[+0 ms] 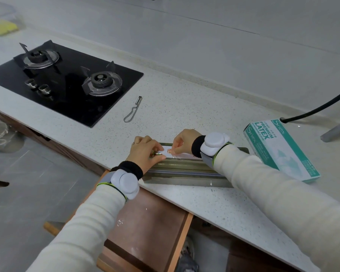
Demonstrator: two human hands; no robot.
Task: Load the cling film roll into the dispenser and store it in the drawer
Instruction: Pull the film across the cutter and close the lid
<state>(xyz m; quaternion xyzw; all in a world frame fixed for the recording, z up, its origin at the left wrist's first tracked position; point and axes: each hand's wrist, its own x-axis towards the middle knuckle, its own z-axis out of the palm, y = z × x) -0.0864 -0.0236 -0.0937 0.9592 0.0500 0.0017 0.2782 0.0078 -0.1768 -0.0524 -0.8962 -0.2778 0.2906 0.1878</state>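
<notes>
A white speckled bench [185, 107] runs across the view, with a black two-burner gas hob [67, 89] set into its left part. Below the bench's near edge a brown wooden drawer [151, 222] stands pulled out, under the person's left forearm. A long greenish dispenser [185, 169] lies open on the bench just beside that edge, lengthwise from left to right. To its right, touching or nearly touching its far end, sits a teal and white box of latex gloves [279, 150]. The cling film roll [186, 155], white with an orange printed label, lies along the back part of the dispenser. The left hand [145, 152] has its fingers curled over the roll's left end, grasping it. The right hand [185, 141] pinches at the roll's surface by the label with thumb and fingertips. A metal peeler [133, 109] lies on the bench between the hob and the hands, apart from both
</notes>
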